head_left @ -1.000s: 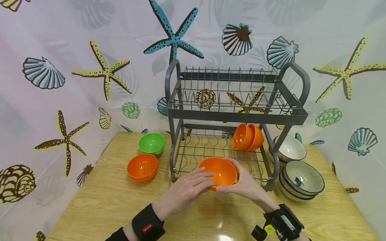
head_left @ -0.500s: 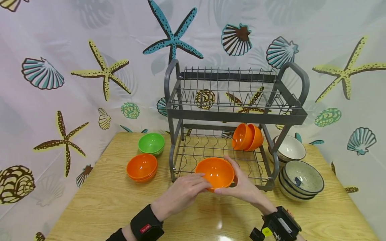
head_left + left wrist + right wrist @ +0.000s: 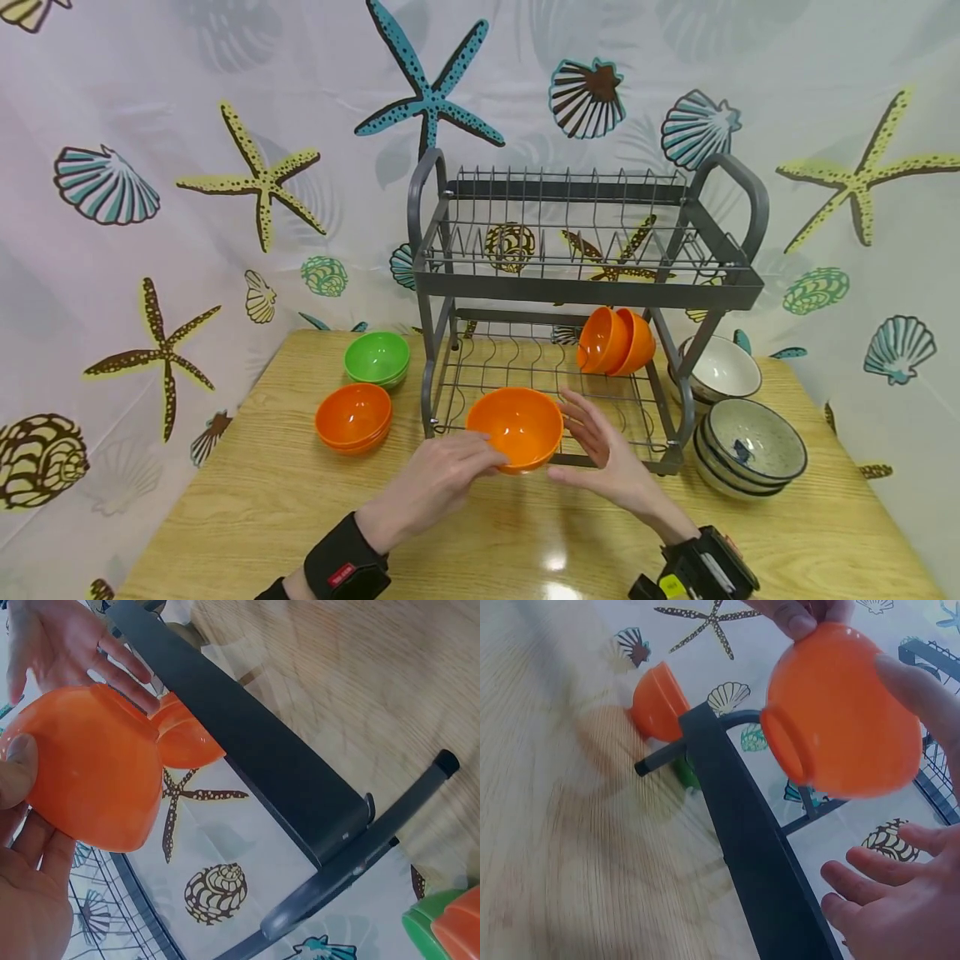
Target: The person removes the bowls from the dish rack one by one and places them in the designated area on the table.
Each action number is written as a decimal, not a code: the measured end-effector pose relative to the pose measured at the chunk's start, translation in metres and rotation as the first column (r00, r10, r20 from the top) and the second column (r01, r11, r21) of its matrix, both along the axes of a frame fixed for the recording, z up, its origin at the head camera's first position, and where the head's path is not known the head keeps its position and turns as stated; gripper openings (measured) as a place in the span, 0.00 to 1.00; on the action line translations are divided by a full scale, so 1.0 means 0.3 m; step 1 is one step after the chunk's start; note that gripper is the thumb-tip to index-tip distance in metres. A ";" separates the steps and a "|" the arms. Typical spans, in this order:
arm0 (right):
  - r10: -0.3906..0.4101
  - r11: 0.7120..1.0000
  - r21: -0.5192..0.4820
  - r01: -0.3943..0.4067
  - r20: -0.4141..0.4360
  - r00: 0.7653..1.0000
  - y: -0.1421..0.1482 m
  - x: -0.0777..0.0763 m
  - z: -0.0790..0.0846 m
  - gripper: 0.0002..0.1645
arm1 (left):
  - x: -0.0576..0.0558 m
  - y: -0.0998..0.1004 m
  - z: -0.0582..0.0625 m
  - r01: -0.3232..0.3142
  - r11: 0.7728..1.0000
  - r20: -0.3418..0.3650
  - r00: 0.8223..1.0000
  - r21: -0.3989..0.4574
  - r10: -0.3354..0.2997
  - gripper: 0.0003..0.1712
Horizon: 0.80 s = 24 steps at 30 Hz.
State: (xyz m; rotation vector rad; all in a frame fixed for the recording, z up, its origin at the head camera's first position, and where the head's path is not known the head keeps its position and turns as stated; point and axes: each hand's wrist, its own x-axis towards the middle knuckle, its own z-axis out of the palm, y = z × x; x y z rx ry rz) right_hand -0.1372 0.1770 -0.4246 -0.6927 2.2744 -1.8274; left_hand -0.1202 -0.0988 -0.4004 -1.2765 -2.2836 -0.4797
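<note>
My left hand (image 3: 441,477) grips an orange bowl (image 3: 517,421) by its near left rim, in front of the dish rack. In the left wrist view, the thumb (image 3: 16,769) presses the bowl's outer wall and fingers curl round beneath it. The bowl is tilted, and its foot ring faces the right wrist camera. My right hand (image 3: 609,467) lies just right of the bowl with fingers spread; nothing is held in it. From the right wrist, its thumb (image 3: 919,694) overlaps the bowl's edge, and whether it touches I cannot tell.
The two-tier grey dish rack (image 3: 588,287) holds two orange bowls (image 3: 615,342) tilted at the lower tier's right. Left of it stand stacked green bowls (image 3: 377,358) and orange bowls (image 3: 354,417). At right are a white bowl (image 3: 722,369) and stacked patterned bowls (image 3: 757,442).
The orange bowl has moved left with my left hand. My right hand, which held the bowl's right side before, has let go and spread its fingers.
</note>
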 end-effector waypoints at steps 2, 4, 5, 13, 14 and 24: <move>-0.034 0.999 0.009 0.034 -0.021 0.999 0.007 -0.001 -0.002 0.52 | 0.001 -0.012 0.005 -0.009 1.000 0.003 1.000 0.016 0.009 0.13; -0.066 0.997 0.026 0.068 -0.047 0.997 0.013 -0.005 -0.004 0.48 | 0.002 -0.027 0.011 -0.020 0.999 0.012 1.000 0.029 0.019 0.12; -0.082 0.996 0.033 0.084 -0.059 0.995 0.015 -0.007 -0.005 0.47 | 0.003 -0.035 0.014 -0.025 0.999 0.018 1.000 0.032 0.024 0.12; -0.148 0.988 0.031 0.154 -0.136 0.980 0.033 -0.016 -0.024 0.33 | 0.009 -0.103 0.029 -0.080 0.994 0.001 0.997 0.080 0.080 0.17; -0.156 0.986 0.033 0.162 -0.144 0.977 0.034 -0.018 -0.026 0.31 | 0.009 -0.113 0.030 -0.092 0.992 0.000 0.996 0.084 0.092 0.17; -0.180 0.983 0.007 0.181 -0.075 0.981 0.047 -0.022 -0.041 0.24 | 0.002 -0.236 0.053 -0.203 0.971 -0.040 0.977 0.129 0.210 0.17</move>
